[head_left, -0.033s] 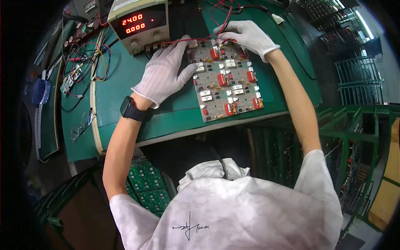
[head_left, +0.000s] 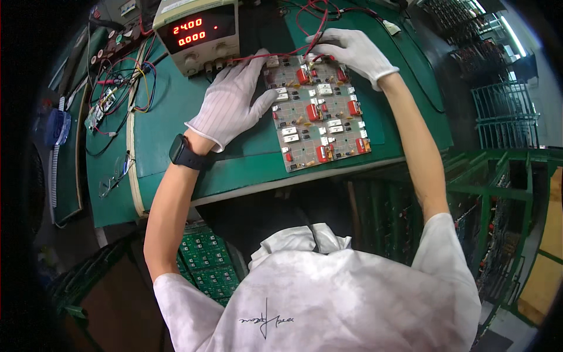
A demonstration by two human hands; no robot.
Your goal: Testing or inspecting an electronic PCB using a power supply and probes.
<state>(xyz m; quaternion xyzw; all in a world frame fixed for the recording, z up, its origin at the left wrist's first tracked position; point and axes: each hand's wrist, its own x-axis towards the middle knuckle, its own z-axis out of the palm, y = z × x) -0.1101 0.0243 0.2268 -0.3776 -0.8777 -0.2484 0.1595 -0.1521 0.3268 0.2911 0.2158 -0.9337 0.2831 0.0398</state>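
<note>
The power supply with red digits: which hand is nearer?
Left. The left hand lies just in front of the power supply; the right hand is farther off, at the far right corner of the circuit board.

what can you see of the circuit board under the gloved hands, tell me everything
The circuit board is a greyish, roughly rectangular panel lying flat, slightly turned, on the green bench top near its front edge. Repeated groups of red blocks, white blocks and small black parts cover it. The left grip appears to touch its left edge with the thumb. A red lead runs across its far edge, where the right grip hovers; contact there is unclear.
</note>
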